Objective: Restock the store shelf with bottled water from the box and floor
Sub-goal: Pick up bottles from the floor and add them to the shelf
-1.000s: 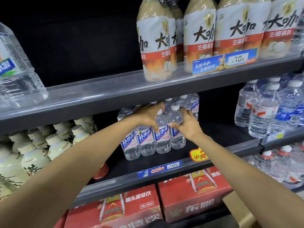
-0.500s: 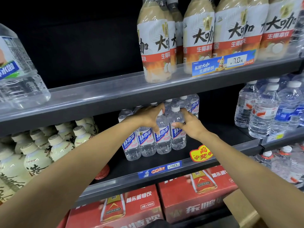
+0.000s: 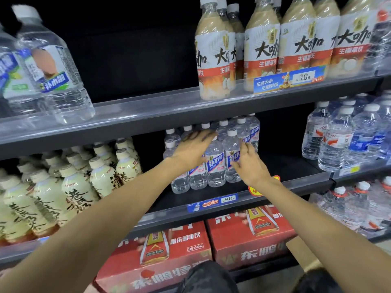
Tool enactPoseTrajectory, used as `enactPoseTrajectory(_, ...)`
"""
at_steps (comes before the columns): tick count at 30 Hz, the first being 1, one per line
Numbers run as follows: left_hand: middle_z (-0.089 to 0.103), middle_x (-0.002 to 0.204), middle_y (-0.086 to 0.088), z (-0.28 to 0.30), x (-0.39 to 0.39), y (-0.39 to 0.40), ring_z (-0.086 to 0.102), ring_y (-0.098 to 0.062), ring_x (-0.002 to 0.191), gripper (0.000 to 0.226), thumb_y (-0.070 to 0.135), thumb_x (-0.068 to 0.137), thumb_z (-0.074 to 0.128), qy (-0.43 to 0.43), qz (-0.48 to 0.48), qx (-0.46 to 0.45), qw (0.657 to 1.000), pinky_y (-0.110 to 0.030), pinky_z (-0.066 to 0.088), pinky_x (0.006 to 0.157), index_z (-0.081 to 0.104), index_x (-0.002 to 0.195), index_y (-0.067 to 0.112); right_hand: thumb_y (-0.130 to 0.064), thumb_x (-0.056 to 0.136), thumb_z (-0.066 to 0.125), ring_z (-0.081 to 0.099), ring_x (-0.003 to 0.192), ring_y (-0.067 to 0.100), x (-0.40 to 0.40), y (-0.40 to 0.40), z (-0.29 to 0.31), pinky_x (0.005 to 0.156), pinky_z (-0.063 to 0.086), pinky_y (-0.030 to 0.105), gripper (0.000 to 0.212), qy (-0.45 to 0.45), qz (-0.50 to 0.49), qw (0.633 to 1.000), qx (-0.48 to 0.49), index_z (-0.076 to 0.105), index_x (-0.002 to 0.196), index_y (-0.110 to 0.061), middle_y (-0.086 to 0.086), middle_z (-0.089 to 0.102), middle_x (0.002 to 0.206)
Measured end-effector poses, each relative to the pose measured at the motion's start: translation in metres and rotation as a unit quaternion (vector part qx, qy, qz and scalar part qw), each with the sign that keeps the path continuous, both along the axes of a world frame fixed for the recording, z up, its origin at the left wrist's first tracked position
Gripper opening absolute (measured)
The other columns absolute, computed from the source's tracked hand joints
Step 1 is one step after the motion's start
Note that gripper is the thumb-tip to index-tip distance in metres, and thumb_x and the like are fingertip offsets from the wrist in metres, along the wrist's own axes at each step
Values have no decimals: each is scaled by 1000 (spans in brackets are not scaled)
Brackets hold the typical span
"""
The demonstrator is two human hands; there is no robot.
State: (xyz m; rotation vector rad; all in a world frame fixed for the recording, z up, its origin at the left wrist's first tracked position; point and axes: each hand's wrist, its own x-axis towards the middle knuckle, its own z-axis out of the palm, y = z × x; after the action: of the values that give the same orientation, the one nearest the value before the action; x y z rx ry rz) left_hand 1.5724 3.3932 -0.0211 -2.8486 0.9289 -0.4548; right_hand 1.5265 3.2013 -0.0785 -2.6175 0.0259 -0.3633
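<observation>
Head view: water bottles [image 3: 215, 163] stand upright, caps up — left hand [image 3: 193, 149] and right hand [image 3: 250, 166] rest on them, fingers loosely extended.

Middle shelf [image 3: 281, 185]: a cluster of small water bottles [image 3: 215, 166] stands in rows, front to back. Left hand [image 3: 192, 150] lies against the cluster's left side, right hand [image 3: 250, 166] against its right front. Tea bottles [image 3: 88, 178] stand to the left, larger water bottles [image 3: 338, 136] to the right. Upper shelf [image 3: 148, 111] carries latte bottles [image 3: 213, 60] at right, large jugs [image 3: 53, 68] at left. Cartons [image 3: 160, 254] sit below.
</observation>
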Motion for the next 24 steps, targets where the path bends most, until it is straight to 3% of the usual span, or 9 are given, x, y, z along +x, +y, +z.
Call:
enactPoseTrajectory(3, 27, 155, -3, -2, -25, 19, 30, -26, 139, 73, 26, 90, 63, -21, -10, 12, 1000, -40, 33, 112, 23, 151, 21, -23, 95, 56, 46, 122, 31, -23, 14, 0, 88, 51, 39, 51, -45, 5, 996, -72, 33, 138, -8, 13, 35, 136)
enactPoseTrajectory(6, 33, 151, -1, -10, -56, 43, 34, -22, 137, 60, 24, 95, 55, -18, -3, -7, 1000, -37, 40, 107, 29, 148, 20, -25, 97, 52, 47, 117, 30, -45, 39, -1, 81, 48, 35, 43, -50, 43, 990, -125, 37, 134, -10, 10, 39, 132)
enactPoseTrajectory(10, 44, 138, -2, -26, -98, 81, 44, -22, 127, 41, 20, 97, 47, -8, 35, -35, 999, -39, 50, 90, 42, 137, 16, -29, 97, 50, 46, 121, 27, -70, 86, -5, 95, 46, 38, 44, -63, 106, 974, -192, 39, 136, -14, 7, 45, 132)
enactPoseTrajectory(16, 52, 125, -3, -69, -161, 163, 53, -23, 112, 36, 23, 96, 50, 9, 86, -67, 994, -34, 48, 81, 48, 131, 16, -31, 98, 48, 45, 121, 24, -100, 172, -27, 97, 44, 37, 41, -75, 228, 946, -217, 41, 135, -16, 3, 47, 129)
enactPoseTrajectory(21, 52, 131, -5, -108, -208, 237, 54, -27, 115, 37, 20, 94, 53, 39, 185, -83, 978, -38, 50, 77, 48, 130, 15, -31, 97, 49, 46, 117, 26, -121, 248, -56, 91, 43, 38, 39, -68, 306, 919, -238, 43, 132, -14, 5, 49, 126)
enactPoseTrajectory(24, 54, 129, -3, -134, -235, 280, 53, -24, 116, 38, 19, 94, 49, 61, 237, -78, 966, -37, 50, 82, 49, 132, 18, -31, 97, 49, 46, 120, 26, -135, 293, -79, 93, 42, 38, 38, -48, 359, 901, -237, 43, 131, -16, 4, 48, 128)
